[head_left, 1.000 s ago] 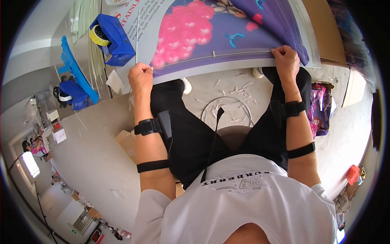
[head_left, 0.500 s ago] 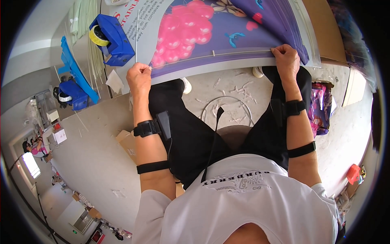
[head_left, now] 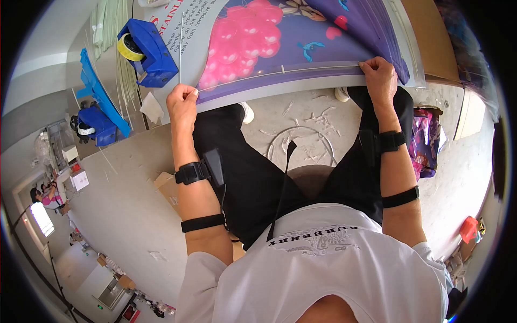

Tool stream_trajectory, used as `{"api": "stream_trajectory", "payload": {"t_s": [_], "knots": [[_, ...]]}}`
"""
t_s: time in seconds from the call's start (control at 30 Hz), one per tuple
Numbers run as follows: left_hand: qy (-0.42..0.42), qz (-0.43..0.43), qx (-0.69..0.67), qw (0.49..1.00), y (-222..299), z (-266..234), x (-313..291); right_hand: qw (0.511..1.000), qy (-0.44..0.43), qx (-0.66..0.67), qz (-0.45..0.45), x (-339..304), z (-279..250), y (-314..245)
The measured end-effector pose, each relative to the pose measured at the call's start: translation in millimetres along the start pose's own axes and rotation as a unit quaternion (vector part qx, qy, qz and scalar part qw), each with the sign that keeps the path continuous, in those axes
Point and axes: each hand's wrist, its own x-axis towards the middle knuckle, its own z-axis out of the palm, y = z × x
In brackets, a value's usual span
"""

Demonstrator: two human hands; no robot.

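A purple printed plastic sheet (head_left: 307, 33) with pink balloons and blue birds lies on the table before me. Along its near edge runs a thin pale rod (head_left: 237, 78) with a small white piece partway along it. My left hand (head_left: 182, 105) is closed in a pinch at the sheet's near left corner; the fingers cover what lies between them. At the other end, my right hand (head_left: 381, 81) pinches the sheet's edge by the rod's right end. Another thin white rod (head_left: 181, 51) extends away from beside my left fingers.
A blue tape dispenser (head_left: 153, 54) with yellow tape stands at the left, near a bundle of pale strips (head_left: 125, 75). A second blue dispenser (head_left: 97, 125) sits nearer. Cardboard (head_left: 431, 40) lies at the right. A hoop (head_left: 274, 141) and white scraps lie on the floor.
My left hand has shifted slightly left along the sheet's near edge. My right hand stays almost where it was, and the sheet has barely moved.
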Motion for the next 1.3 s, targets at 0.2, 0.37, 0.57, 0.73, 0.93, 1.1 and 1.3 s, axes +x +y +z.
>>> {"api": "stream_trajectory", "payload": {"t_s": [0.2, 0.37, 0.57, 0.73, 0.93, 1.1, 1.3], "knots": [[0.025, 0.037, 0.005, 0.999, -7, 2, -2, 1.000, 0.001, 0.004, -0.002, 0, 0, -1], [0.042, 0.094, -0.013, 0.995, -5, 3, -1, 1.000, -0.001, -0.001, 0.003, 0, 0, 0], [0.012, 0.024, -0.075, 0.997, 3, -2, -2, 1.000, 0.000, 0.003, -0.004, 0, -1, -1], [-0.002, 0.002, -0.041, 0.999, 4, -6, -3, 1.000, 0.002, 0.005, -0.010, 0, 0, -2], [-0.022, -0.036, -0.061, 0.997, 6, -15, -3, 1.000, -0.001, 0.006, -0.006, 1, 0, 0], [-0.042, -0.057, -0.130, 0.989, 12, -16, -4, 1.000, 0.001, 0.003, -0.010, 1, -1, -1], [-0.060, -0.048, -0.218, 0.973, 3, -20, -2, 1.000, -0.002, 0.008, -0.015, 3, 0, 1]]}}
